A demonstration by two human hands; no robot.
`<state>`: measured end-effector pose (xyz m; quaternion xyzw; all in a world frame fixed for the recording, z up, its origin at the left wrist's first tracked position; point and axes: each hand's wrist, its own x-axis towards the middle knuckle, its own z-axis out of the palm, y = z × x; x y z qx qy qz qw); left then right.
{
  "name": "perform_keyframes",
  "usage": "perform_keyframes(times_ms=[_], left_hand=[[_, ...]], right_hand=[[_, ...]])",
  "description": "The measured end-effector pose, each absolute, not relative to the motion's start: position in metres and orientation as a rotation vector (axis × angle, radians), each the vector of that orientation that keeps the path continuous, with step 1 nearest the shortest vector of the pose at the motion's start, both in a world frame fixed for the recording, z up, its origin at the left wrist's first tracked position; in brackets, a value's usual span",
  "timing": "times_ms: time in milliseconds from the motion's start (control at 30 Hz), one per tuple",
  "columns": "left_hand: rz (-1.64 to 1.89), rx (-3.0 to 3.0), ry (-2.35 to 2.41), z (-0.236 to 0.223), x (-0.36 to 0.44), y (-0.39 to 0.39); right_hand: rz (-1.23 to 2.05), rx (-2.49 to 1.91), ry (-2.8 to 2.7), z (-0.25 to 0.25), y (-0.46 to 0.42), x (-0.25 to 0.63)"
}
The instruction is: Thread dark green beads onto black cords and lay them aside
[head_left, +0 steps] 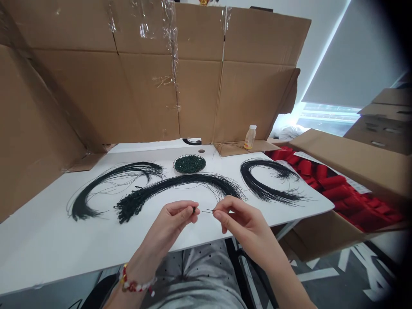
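Observation:
My left hand [180, 216] pinches a small dark bead [194, 210] between thumb and fingertips. Facing it across a narrow gap, my right hand [238, 216] grips a thin black cord [207, 211] whose end points left at the bead. Just beyond both hands lies a curved bundle of black cords [180, 180], with a thick cluster of dark beaded ends [131, 204] at its left. A round dish [174, 168] heaped with dark green beads [189, 163] stands behind that bundle.
Two more black cord bundles lie on the white table [64, 244]: a left one [83, 201] and a right one [252, 182]. Cardboard panels [199, 94] wall the back and left. A small bottle [250, 137] stands back right. Beyond the right edge, an open box holds red rolls [334, 182].

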<state>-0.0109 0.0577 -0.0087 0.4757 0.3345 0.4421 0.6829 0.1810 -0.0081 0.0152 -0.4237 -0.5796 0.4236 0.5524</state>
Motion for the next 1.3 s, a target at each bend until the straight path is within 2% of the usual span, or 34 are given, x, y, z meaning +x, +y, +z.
perform_keyframes(times_ms=[367,667,1300], left_hand=[[1.169,0.987,0.445,0.001,0.003,0.033],[1.137,0.921,0.366,-0.003,0.01,0.024],[1.249,1.046,0.337,-0.01,0.01,0.024]], right_hand=[[0.798,-0.924,-1.362,0.017,-0.021,0.173],[0.974,-0.836,-1.28,0.022,-0.033,0.165],[0.884,-0.925,-1.399,0.027,-0.038,0.166]])
